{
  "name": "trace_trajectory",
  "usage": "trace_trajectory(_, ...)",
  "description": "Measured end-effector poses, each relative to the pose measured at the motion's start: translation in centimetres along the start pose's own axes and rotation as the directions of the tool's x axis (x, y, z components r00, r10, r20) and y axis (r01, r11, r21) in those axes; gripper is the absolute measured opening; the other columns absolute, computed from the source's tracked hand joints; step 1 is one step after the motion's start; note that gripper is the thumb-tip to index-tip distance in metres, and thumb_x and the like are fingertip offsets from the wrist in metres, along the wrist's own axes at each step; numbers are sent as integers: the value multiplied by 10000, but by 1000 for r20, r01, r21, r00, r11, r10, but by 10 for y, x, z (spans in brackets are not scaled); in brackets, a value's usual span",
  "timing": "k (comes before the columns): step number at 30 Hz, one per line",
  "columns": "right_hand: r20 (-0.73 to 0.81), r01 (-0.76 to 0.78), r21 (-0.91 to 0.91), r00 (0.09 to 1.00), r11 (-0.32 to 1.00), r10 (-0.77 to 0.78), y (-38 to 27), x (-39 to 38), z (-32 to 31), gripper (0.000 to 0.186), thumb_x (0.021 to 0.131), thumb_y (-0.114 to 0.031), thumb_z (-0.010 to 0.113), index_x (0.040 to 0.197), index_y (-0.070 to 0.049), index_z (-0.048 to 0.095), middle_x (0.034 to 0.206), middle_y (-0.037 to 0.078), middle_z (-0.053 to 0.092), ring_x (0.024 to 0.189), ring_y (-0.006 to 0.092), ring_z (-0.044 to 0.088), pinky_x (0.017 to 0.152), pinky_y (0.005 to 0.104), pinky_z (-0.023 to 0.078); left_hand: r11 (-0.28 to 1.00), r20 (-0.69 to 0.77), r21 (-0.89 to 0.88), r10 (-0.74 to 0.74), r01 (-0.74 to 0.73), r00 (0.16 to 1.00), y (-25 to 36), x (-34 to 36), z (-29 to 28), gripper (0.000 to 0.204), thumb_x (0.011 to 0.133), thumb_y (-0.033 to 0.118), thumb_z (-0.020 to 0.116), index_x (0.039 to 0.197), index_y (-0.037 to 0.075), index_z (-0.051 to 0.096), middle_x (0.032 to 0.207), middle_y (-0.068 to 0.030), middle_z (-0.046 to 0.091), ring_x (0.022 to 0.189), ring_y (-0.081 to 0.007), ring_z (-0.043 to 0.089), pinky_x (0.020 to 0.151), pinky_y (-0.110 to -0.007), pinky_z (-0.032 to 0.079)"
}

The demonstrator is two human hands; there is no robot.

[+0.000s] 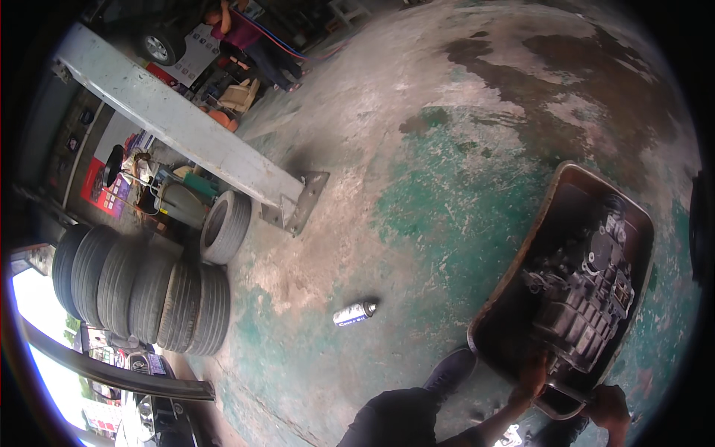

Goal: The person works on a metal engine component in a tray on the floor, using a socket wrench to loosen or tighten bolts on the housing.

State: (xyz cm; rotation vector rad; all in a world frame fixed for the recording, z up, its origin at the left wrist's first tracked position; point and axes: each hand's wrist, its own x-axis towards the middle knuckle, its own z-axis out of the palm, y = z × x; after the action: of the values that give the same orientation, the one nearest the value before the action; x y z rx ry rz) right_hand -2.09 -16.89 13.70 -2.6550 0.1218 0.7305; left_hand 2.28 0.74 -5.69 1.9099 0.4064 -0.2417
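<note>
A grey metal gearbox (585, 305) lies in a deep, dark tray (514, 257) with a worn rim, at the lower right on the floor. My left hand (532, 375) reaches over the tray's near end and is at the lower end of the gearbox; its fingers are lost in shadow, so its grip does not show. At the near right corner, my right hand (609, 408) is curled at the tray's rim, close to the loop-shaped near end. Dark shade hides part of its fingers.
A spray can (355, 314) lies on the worn green floor. My shoe (452, 370) is beside the tray. To the left are a row of tyres (149, 298), a single tyre (226, 227) and a bolted grey post (186, 127). A person (249, 41) stands far back near hoses.
</note>
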Motion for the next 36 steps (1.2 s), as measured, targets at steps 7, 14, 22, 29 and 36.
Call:
trace_trajectory(7,65,192,43,979,980,-195,-113,-20,-98,316,740,-52,601,1056,-58,591,884,202,633,693,357,608,629,430,490,699,274,-444,-490,561,827,5,11,-24,386,936,428,376,853,100,562,538,-59,459,398,-198,435,365,-351,292)
trace_trajectory(14,-224,150,-24,963,988,-151,-51,-8,-32,344,529,-191,749,801,-56,587,625,113,579,593,372,526,611,461,385,868,161,-369,-293,333,942,28,7,-35,399,956,401,337,968,75,567,593,-59,504,455,-168,482,412,-334,398)
trace_trajectory(22,-76,-105,-128,992,986,96,25,21,34,275,551,-217,735,752,-64,626,708,150,628,728,358,600,688,463,466,838,-79,322,487,-440,870,-5,7,-14,233,854,104,439,1041,63,572,891,-162,608,796,-329,587,703,-424,480)
trace_trajectory(29,-47,-209,64,976,976,212,25,24,48,348,567,-210,730,902,-140,667,810,123,662,791,348,623,724,454,488,944,103,297,118,-144,988,20,-14,-10,335,922,338,431,998,63,607,980,-190,606,903,-328,576,819,-405,434)
trace_trajectory(36,136,-26,62,991,998,17,-30,16,-21,359,607,-184,725,926,-63,615,770,152,638,738,340,620,664,431,483,967,-132,131,237,-220,962,-11,6,-22,241,897,269,448,958,85,590,755,-151,601,728,-298,586,681,-422,459)
